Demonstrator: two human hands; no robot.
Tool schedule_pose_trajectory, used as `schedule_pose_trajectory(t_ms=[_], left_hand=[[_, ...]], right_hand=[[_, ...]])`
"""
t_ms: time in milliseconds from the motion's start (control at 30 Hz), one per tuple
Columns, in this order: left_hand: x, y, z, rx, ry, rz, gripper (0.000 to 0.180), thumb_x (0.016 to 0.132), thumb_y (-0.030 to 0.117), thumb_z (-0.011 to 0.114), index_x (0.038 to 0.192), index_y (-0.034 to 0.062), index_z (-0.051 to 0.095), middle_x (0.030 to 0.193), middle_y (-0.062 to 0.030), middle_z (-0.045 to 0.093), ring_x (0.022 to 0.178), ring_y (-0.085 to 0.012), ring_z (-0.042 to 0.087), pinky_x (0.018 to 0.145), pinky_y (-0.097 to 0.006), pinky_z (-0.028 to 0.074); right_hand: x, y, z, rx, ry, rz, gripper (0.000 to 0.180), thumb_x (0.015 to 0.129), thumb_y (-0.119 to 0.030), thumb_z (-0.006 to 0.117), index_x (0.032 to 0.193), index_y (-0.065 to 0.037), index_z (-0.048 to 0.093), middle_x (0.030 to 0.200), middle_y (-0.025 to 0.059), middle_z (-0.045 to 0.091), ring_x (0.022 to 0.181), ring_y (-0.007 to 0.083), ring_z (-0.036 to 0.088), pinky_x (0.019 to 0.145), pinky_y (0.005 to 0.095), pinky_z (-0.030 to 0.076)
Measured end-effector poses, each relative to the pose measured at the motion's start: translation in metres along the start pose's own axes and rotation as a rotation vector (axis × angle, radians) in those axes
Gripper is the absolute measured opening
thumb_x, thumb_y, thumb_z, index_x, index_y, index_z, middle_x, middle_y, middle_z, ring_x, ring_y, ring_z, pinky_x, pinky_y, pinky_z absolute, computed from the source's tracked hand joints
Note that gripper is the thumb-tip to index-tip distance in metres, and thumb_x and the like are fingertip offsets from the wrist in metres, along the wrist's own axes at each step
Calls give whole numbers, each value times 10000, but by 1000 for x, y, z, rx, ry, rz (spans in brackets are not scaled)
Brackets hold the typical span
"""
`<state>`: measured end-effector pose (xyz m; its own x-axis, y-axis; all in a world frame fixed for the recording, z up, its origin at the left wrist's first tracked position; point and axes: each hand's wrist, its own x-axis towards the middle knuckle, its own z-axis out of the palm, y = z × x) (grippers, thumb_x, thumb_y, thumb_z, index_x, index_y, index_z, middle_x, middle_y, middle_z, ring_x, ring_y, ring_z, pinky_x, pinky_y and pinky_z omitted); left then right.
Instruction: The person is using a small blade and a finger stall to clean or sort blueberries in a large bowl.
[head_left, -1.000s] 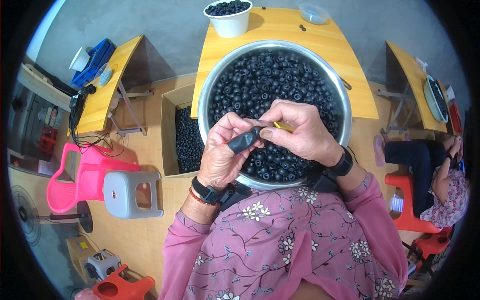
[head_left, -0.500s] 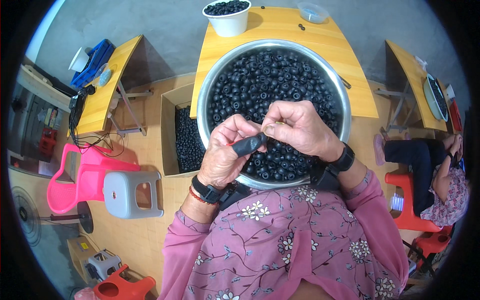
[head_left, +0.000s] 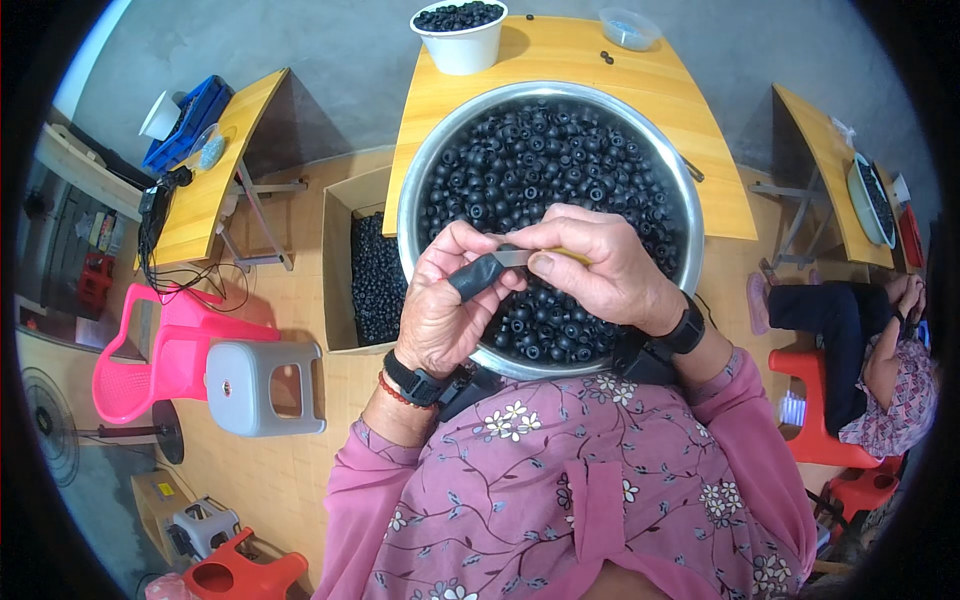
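My right hand (head_left: 605, 265) grips a small knife with a yellow handle (head_left: 572, 256) and a flat metal blade (head_left: 514, 258). The blade points left and lies against the fingertips of my left hand (head_left: 440, 300). A black cover (head_left: 476, 278) sheathes the thumb of that hand. Pinched at its fingertips is a small black part (head_left: 507, 247), mostly hidden by fingers and blade. Both hands are above the near half of a wide metal basin (head_left: 410, 190), which is heaped with round black parts (head_left: 540, 160), many with a hole in the middle.
The basin rests at the near edge of a yellow table (head_left: 690, 120). Behind it stand a white tub (head_left: 460, 48) of black parts and a clear plastic bowl (head_left: 630, 30). A cardboard box (head_left: 338, 260), grey stool (head_left: 250, 390) and pink chair (head_left: 150, 350) are left. Right, a person (head_left: 880, 380) sits.
My right hand has turned and shifted, so the knife's blade and handle show more plainly. My left fingers have lifted slightly, and the covered thumb has moved left and up.
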<state>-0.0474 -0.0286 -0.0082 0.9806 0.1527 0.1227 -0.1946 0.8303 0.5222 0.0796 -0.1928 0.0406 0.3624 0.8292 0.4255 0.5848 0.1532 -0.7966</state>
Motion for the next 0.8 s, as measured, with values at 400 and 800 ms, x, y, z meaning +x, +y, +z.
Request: schedule_pose_trajectory(t_ms=[400,800], left_hand=[[0,-1,0,19,17,20,123,953,4,641,1057,33,582,1085,-174,669,906,-221,683,870,-378,575],[-1,-1,3,31,-6,48,112,945,-6,642,1034,38,591,1044,-169,655,876,-217,665,851,-382,558]], right_hand=[[-1,7,3,-107,51,-130,245,912,-48,692,1153,-25,723,790,91,615,680,212,621,608,315,499],[0,13,1,-134,64,-57,205,916,-54,685,1114,-12,722,802,105,632,690,224,639,607,324,500]])
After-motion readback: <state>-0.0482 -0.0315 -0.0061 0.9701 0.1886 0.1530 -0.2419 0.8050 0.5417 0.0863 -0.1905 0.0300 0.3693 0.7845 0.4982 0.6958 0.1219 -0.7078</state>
